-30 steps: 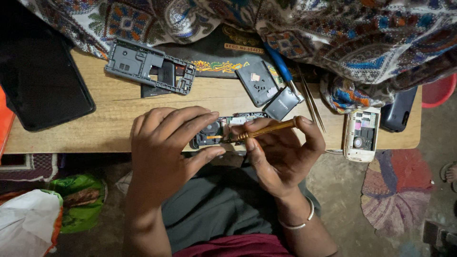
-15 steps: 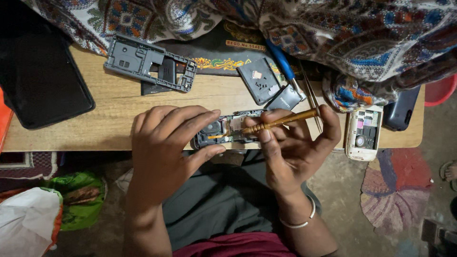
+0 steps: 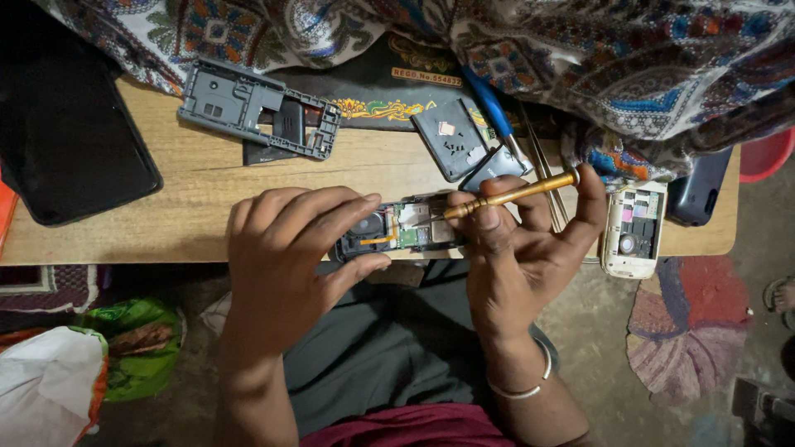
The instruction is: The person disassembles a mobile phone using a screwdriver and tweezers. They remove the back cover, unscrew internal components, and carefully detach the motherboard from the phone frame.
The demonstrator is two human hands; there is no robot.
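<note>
My left hand (image 3: 286,257) grips an opened small phone body (image 3: 397,229) at the near edge of the wooden board (image 3: 190,199), its green circuit board exposed. My right hand (image 3: 517,248) holds a brass-coloured screwdriver (image 3: 513,193), its tip down on the phone's right end and its handle slanting up to the right against my index finger. Both hands touch the phone.
A grey phone frame (image 3: 248,103) lies at the back left, a dark back cover (image 3: 451,141) and a blue-handled tool (image 3: 490,108) at the back middle. A white opened phone (image 3: 633,228) and a dark phone (image 3: 700,194) lie right. A black slab (image 3: 74,157) sits left. Patterned cloth (image 3: 580,58) covers the back.
My right hand has turned and slid right; the screwdriver handle has swung up and out to the right while its tip stays on the phone. My left hand keeps its hold.
</note>
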